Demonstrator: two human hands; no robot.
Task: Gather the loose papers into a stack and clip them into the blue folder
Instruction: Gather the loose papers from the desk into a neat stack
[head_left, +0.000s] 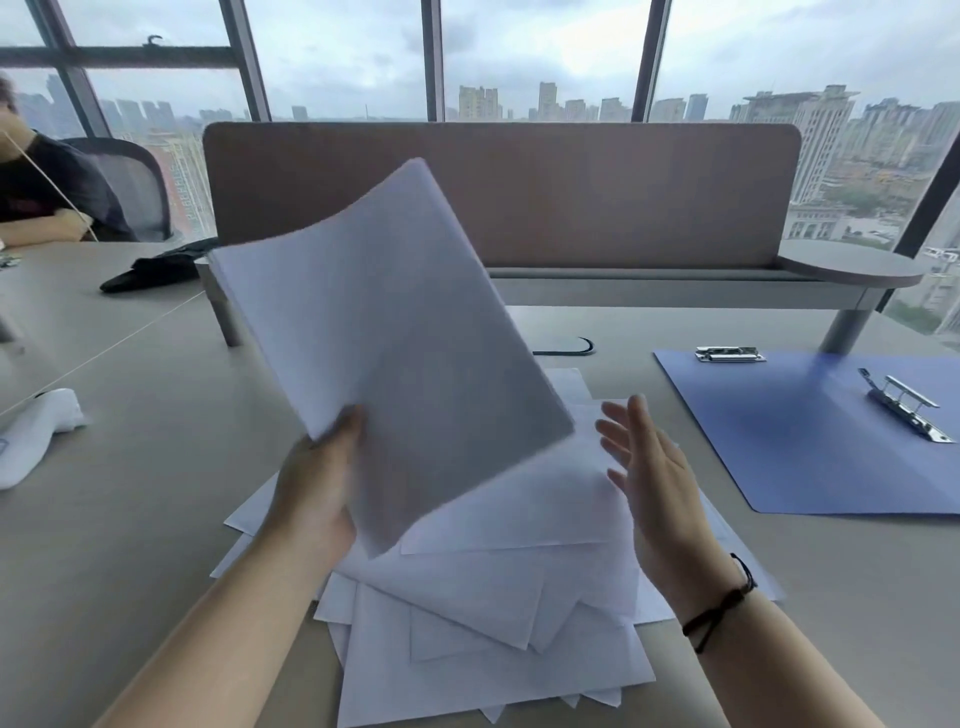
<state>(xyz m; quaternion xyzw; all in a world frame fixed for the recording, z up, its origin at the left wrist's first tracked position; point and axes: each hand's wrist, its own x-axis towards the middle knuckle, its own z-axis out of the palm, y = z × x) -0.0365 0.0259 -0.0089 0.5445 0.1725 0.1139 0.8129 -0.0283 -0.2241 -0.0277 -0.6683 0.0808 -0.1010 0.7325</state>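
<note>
Both hands are raised over the grey worktop (130, 519). Her left hand (319, 493) pinches the lower corner of a tilted stack of white paper sheets (384, 338), thumb on top, holding it clear of the surface. Close beside that stack, the right hand (654, 478) is spread flat with fingers apart, gripping nothing; a black cord (722, 605) circles its wrist. Beneath them a messy pile of loose white sheets (493, 623) lies fanned out. Off to the right, the open blue plastic folder (810, 447) lies flat, its metal clips (906, 410) showing
</note>
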